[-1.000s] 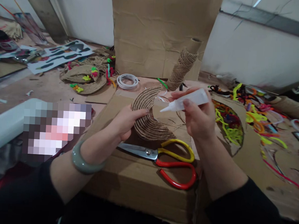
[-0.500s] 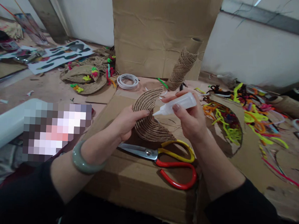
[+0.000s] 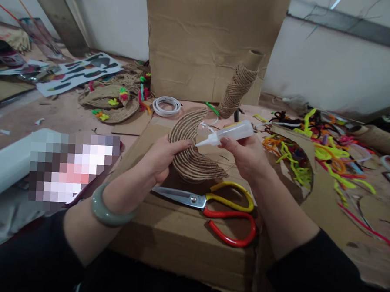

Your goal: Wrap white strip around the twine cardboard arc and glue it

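Note:
My left hand (image 3: 163, 158) pinches the outer left edge of a crescent-shaped piece covered in rows of brown twine (image 3: 197, 165), its thumb lying on top. In my right hand (image 3: 243, 155) is a translucent white squeeze bottle (image 3: 234, 131), tilted with its narrow nozzle pointing left. The nozzle tip is at the inner edge of the crescent, close to my left thumb. Scissors (image 3: 194, 200) with one yellow and one red handle lie on a cardboard box (image 3: 177, 230) just below the crescent.
Behind the crescent are a white coil (image 3: 166, 106) and a tube wound with twine (image 3: 237, 89). Colourful pipe cleaners (image 3: 336, 160) and cut cardboard (image 3: 326, 201) spread over the right side. On the left are twine pieces (image 3: 109, 102), a printed sheet (image 3: 81, 72) and a blurred-out phone (image 3: 79, 170).
The crescent and my left hand have shifted slightly left and up. My right hand has moved a little left with the bottle, which lies flatter, its nozzle still at the inner edge.

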A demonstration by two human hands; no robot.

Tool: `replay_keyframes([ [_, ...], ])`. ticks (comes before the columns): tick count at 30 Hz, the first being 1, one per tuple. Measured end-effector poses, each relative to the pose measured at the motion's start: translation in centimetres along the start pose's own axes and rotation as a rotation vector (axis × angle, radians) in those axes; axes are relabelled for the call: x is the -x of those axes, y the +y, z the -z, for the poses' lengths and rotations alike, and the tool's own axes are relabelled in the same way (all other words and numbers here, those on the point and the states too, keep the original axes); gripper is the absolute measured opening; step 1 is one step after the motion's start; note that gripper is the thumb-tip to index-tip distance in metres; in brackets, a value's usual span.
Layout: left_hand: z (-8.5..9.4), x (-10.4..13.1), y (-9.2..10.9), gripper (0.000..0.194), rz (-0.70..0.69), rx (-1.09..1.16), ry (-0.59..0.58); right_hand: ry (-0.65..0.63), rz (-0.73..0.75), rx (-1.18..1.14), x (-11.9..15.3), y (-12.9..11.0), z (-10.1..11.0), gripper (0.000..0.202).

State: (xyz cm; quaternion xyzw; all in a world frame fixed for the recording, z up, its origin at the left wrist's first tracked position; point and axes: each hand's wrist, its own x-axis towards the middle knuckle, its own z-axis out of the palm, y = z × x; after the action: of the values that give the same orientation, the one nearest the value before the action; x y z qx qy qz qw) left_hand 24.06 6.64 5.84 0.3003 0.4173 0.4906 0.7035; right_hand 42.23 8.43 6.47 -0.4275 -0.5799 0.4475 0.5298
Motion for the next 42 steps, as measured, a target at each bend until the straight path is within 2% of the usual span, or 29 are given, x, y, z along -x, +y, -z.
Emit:
replay_keyframes([
  [5,0.16,0.03,-0.07,0.022,-0.01,0.006,-0.037,0.038,-0.041,-0.086,-0.08,0.21,0.17,0.048],
  [12,-0.01,0.06,-0.07,0.025,-0.009,0.0,0.018,0.052,-0.023,-0.101,-0.19,0.43,0.37,0.047],
  [18,-0.55,0.21,0.28,0.018,0.033,0.018,0.073,0.045,0.002,-0.074,-0.16,0.6,0.43,0.047],
  [26,-0.69,0.33,0.41,0.015,0.035,0.01,0.081,0.069,0.016,-0.127,-0.1,0.58,0.12,0.045],
  [35,-0.49,0.2,0.15,0.02,0.017,0.019,0.059,0.09,0.075,-0.076,-0.03,0.63,0.07,0.042],
  [42,-0.4,0.21,0.02,0.013,0.031,-0.015,0.066,0.094,0.124,0.023,0.19,0.67,0.04,0.041],
])
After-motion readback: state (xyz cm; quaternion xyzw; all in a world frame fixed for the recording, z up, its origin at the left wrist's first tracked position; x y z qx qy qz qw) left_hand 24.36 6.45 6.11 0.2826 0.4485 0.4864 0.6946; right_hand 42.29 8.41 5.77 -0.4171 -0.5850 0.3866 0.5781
